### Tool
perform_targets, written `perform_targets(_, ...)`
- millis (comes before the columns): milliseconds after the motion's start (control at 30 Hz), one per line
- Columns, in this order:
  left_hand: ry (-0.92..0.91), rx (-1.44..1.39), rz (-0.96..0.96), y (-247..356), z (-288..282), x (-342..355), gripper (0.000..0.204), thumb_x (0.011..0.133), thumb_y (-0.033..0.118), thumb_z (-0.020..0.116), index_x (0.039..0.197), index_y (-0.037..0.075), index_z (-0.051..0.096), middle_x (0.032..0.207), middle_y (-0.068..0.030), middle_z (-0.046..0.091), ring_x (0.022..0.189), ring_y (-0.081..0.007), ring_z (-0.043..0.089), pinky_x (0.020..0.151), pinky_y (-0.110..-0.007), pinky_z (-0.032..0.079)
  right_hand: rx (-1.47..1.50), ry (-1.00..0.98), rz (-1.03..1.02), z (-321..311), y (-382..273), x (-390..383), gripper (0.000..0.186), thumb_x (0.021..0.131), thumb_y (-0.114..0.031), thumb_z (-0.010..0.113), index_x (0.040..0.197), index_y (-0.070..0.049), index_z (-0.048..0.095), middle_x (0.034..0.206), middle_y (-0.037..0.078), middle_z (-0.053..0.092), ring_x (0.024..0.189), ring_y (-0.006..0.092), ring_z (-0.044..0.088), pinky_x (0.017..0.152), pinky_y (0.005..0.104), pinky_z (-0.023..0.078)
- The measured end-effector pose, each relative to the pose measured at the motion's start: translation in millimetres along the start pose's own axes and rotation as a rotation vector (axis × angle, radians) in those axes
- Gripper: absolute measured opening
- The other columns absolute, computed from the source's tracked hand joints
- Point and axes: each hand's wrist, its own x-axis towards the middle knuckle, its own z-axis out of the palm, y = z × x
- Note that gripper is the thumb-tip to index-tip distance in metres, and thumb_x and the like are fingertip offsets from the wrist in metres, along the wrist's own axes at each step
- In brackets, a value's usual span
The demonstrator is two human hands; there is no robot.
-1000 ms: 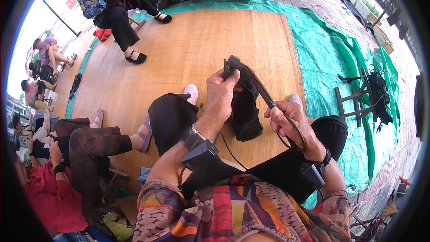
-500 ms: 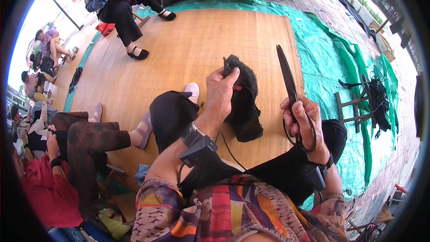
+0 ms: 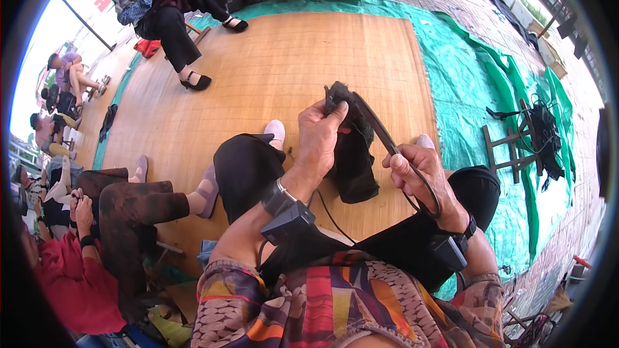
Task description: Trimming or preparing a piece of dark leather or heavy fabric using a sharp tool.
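Green tarp (image 3: 474,116) beyond right edge of tan woven mat (image 3: 258,71); bare room ahead. Black fuzzy cloth (image 3: 356,182) hanging lengthwise over mat, pinched at top in left hand's (image 3: 316,138) fingers. Scissors (image 3: 378,127) aimed up-left beside it, gripped by handles in right hand's (image 3: 422,177) curled fingers.

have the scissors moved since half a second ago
Yes. The scissors have swung left, away from the right edge of the tan mat: their tip is now by the black cloth in the left hand.
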Motion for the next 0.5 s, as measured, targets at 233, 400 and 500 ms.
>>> perform_targets(233,0.002,-0.037,-0.003,4.0,3.0,-2.5,0.010,0.085,0.014,0.060,0.087,0.005,0.063,0.081,-0.0019,0.065,0.071,-0.0112,0.060,0.060,-0.026,0.045,0.045,-0.023,-0.055,-10.4,-1.9,-1.4,0.046,0.088,-0.047,0.049,0.088,-0.002,0.056,0.058,-0.004,0.046,0.046,0.0008,0.038,0.043,0.0160,0.031)
perform_targets(400,-0.022,-0.023,-0.010,3.3,4.8,-0.5,0.009,0.085,0.014,0.060,0.087,0.006,0.063,0.081,-0.0017,0.065,0.071,-0.0109,0.060,0.061,-0.026,0.045,-0.040,-0.100,0.037,-0.9,7.5,1.4,0.047,0.089,-0.047,0.048,0.086,-0.001,0.057,0.058,-0.002,0.047,0.046,0.0027,0.039,0.045,0.0163,0.032)
perform_targets(500,-0.036,-0.018,-0.012,2.8,5.4,-2.0,0.009,0.085,0.014,0.060,0.086,0.006,0.063,0.081,-0.0016,0.065,0.072,-0.0110,0.060,0.061,-0.026,0.045,-0.018,-0.087,0.067,-0.5,6.4,2.3,0.051,0.086,-0.051,0.051,0.081,-0.001,0.056,0.057,-0.001,0.048,0.049,0.0045,0.042,0.046,0.0195,0.033)
